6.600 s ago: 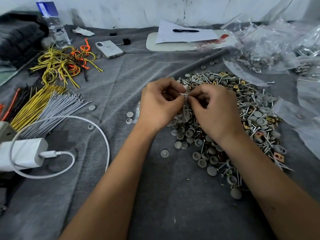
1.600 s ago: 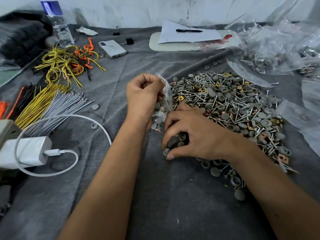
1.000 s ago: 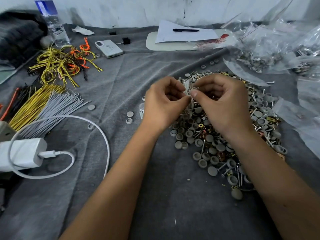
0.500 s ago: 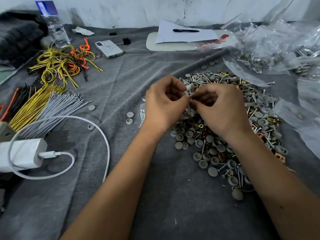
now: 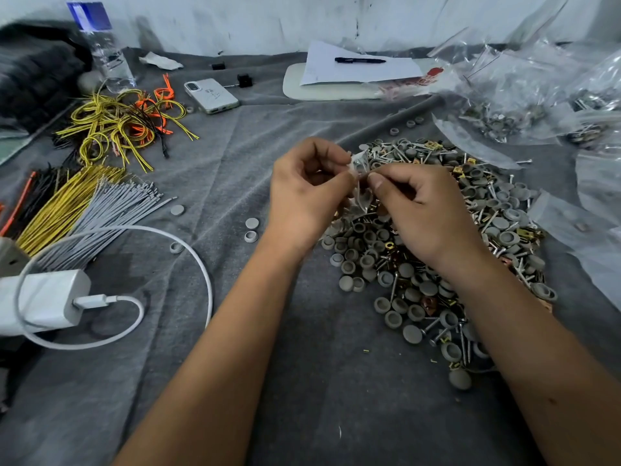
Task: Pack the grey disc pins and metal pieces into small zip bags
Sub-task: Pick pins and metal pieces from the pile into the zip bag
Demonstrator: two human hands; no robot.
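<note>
Left hand and right hand both pinch top of small zip bag, held up between them over near edge of pile. Bench under grey cloth. Pile: grey disc pins, screws, metal pieces. Loose discs left of hands.
</note>
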